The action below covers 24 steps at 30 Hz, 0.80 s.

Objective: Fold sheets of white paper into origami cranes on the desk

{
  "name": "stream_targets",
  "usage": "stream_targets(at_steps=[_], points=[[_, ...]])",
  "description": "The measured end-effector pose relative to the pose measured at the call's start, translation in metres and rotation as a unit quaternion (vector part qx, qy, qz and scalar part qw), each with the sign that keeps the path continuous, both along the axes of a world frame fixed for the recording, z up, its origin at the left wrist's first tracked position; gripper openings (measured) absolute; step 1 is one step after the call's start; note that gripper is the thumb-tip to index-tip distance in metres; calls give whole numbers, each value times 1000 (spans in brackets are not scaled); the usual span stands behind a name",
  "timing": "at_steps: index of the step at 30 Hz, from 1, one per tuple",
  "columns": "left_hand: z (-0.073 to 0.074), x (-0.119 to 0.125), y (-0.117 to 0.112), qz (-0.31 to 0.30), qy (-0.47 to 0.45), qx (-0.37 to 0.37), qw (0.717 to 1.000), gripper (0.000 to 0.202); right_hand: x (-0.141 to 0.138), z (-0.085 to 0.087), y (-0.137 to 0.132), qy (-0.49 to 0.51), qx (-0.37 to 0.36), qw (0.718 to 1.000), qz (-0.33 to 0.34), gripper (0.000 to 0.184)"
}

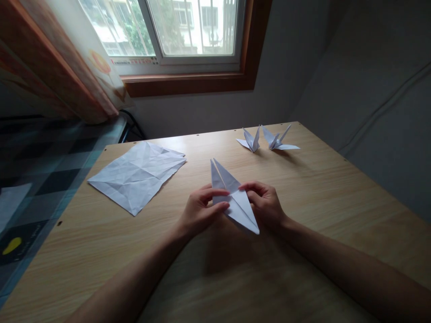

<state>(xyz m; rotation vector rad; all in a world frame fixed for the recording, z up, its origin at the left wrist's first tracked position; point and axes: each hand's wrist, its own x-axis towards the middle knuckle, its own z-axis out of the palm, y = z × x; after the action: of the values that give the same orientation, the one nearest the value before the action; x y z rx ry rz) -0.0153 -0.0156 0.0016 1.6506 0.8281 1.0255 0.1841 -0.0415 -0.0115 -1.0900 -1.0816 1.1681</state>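
Observation:
A piece of white folded paper (pixel 239 207) is held above the table between my two hands. It is a long diamond, split into two narrow points at its far end, with a single point toward me. My left hand (pixel 205 204) pinches its left edge, thumb and fingers lying over the upper face. On the other side, my right hand (pixel 266 199) grips the right edge near the middle with thumb and forefinger; its other fingers are curled in. The underside of the paper is hidden.
Two finished paper cranes, a left one (pixel 252 141) and a right one (pixel 278 142), stand near the table's far edge. Creased white sheets (pixel 134 179) lie at the left of the wooden table (pixel 182 287). Beyond are a checked bed cover (pixel 63 154), a curtain (pixel 67 58) and a window (pixel 195 27).

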Motion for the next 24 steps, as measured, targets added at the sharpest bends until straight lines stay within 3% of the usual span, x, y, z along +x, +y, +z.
stream_targets(at_steps=[3,7,12,18,23,24], points=[[-4,2,0,13,13,25,1000,31,-1,1,0,40,-18,999,14,17],[-8,5,-1,24,-11,9,1000,40,-3,-1,-1,21,15,999,34,24],[-6,8,-3,46,-94,-6,995,75,-6,-3,-4,25,64,998,15,42],[-6,7,-1,61,-33,28,997,57,-6,0,-6,3,77,997,-2,34],[-8,6,-1,92,-51,47,993,71,-5,-5,-4,1,84,996,21,47],[-7,6,-2,111,-52,64,990,67,-4,-5,-4,-17,93,995,29,45]])
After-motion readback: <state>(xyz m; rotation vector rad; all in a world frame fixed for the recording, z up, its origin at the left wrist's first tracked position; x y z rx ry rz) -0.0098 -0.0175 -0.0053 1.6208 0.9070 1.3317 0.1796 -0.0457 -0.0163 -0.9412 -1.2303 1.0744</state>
